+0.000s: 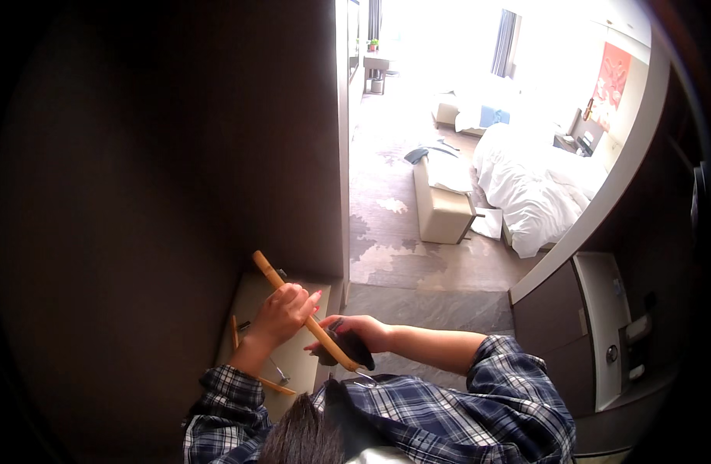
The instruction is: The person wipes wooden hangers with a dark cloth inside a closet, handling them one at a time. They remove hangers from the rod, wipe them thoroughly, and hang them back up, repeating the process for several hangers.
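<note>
My left hand point(285, 313) grips a wooden clothes hanger point(331, 347) partway along its bar. The hanger slants down to the right, and its metal hook point(365, 380) curves near my chest. My right hand point(370, 332) holds a dark cloth point(358, 350) behind the hanger's lower half; the cloth hides part of the fingers, and whether it touches the wood I cannot tell. Below my left forearm, another wooden hanger point(277, 385) with metal clips point(284, 380) lies on a pale bench top point(300, 362), partly hidden by the arm.
A dark panel wall point(158, 203) rises at left. Grey stone flooring point(431, 307) meets patterned carpet point(384, 232) ahead. Beyond stand an upholstered bench point(445, 211) with fabric on it and a bed with a rumpled white duvet point(523, 197). At right is a cabinet with an open niche point(596, 313).
</note>
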Tool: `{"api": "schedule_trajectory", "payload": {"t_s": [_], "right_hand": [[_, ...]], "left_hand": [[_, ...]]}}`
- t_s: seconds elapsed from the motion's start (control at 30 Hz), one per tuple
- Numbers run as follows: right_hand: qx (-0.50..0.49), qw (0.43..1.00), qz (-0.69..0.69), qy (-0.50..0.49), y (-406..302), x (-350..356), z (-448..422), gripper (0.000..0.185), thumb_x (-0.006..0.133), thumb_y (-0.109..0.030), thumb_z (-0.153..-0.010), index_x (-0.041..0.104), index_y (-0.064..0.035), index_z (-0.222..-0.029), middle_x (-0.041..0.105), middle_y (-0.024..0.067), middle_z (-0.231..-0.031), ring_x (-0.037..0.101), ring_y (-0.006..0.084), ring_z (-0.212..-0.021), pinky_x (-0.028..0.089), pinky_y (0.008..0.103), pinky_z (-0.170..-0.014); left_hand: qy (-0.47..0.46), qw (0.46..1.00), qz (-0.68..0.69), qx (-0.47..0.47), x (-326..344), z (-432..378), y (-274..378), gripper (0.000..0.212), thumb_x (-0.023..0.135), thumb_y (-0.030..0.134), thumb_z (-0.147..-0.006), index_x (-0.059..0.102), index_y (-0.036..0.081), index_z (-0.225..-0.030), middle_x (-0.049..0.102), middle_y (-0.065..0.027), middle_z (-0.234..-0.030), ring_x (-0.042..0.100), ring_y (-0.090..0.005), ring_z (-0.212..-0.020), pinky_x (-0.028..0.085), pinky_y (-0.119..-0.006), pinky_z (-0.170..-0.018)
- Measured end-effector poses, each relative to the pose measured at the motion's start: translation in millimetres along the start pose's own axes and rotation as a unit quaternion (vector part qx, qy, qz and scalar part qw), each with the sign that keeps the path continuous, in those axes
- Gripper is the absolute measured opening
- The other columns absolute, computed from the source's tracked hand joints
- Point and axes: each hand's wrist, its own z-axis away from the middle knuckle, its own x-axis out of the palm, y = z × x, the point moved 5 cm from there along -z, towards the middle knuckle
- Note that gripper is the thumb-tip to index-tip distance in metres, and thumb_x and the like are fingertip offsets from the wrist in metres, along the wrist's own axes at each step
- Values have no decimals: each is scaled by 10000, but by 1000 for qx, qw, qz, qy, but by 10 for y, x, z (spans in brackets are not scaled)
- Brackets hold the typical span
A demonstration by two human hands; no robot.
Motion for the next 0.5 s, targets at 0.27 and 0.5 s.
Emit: {"api": "schedule_trajectory", "payload": {"t_s": [0.27,0.5], "right_hand": [[-117,909,356,181,222,55,-280,750,683,-146,-853,212,-63,-1431,565,125,-1185,549,183,-1117,441,334,-946],[-252,932,177,190,-67,-47,-222,811,663,-14,-827,184,-121,-1473,575,157,-1163,592,253,-1052,487,389,-920]], "left_hand": [[3,997,-18,-77,10,-143,32,638,643,230,-809,380,195,-1389,445,-84,-1355,316,-238,-1353,180,-497,-1122],[123,616,657,-417,969,1019,-78,456,431,318,-973,395,46,-1336,556,-151,-1232,495,-257,-1193,369,-357,-1014]]}}
